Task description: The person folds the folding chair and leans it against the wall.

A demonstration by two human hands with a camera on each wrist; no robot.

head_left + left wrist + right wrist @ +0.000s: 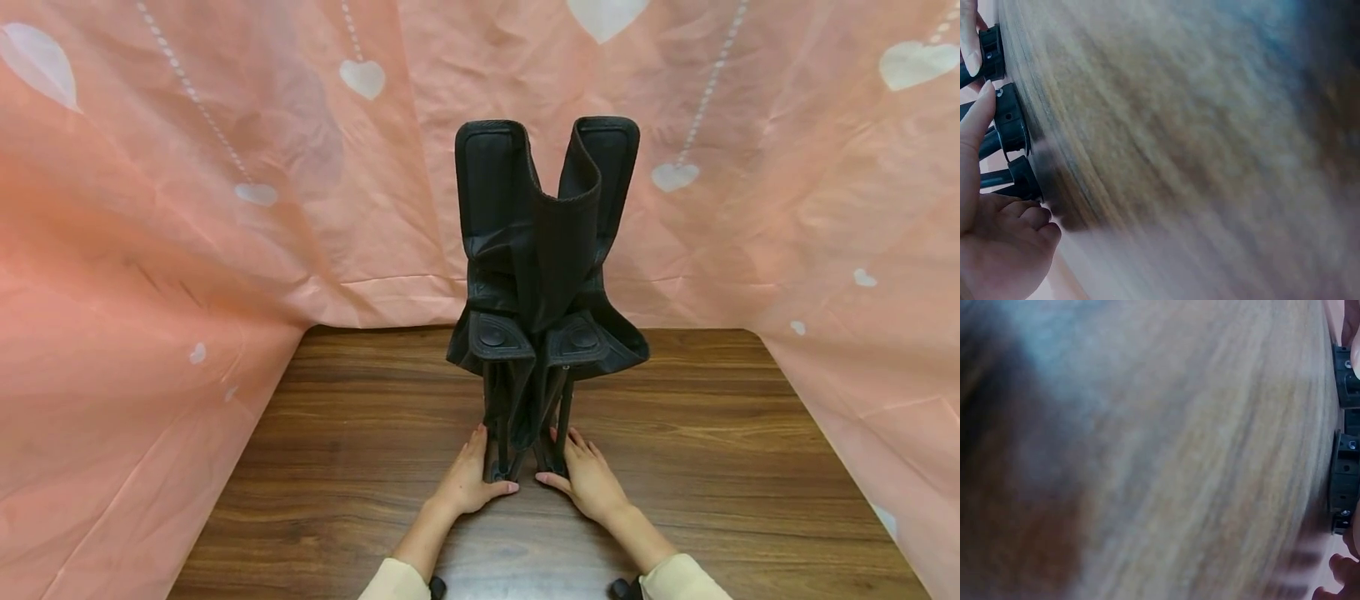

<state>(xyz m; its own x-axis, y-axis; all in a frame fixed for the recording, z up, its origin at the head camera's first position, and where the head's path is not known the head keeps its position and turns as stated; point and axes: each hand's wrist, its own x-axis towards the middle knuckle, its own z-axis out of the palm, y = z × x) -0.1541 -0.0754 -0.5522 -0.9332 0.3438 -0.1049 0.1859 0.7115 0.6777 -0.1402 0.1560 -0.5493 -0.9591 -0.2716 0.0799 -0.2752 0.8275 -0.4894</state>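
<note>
A black fabric folding chair, partly folded, stands upright on the wooden table in the head view. Its seat and back sag into deep folds between the thin dark legs. Down by the feet on the left side, my left hand grips the legs, thumb in front and fingers at the outer side. My right hand holds the right-side legs the same way. Close up in the left wrist view, black plastic feet sit at the tabletop between thumb and curled fingers. More plastic feet show at the right wrist view's edge, where most of that hand is cut off.
The brown wooden tabletop spreads to both sides of the chair. Pink cloth with white hearts hangs behind and along both sides, meeting the table's back edge. Pale sleeves cover the forearms at the bottom.
</note>
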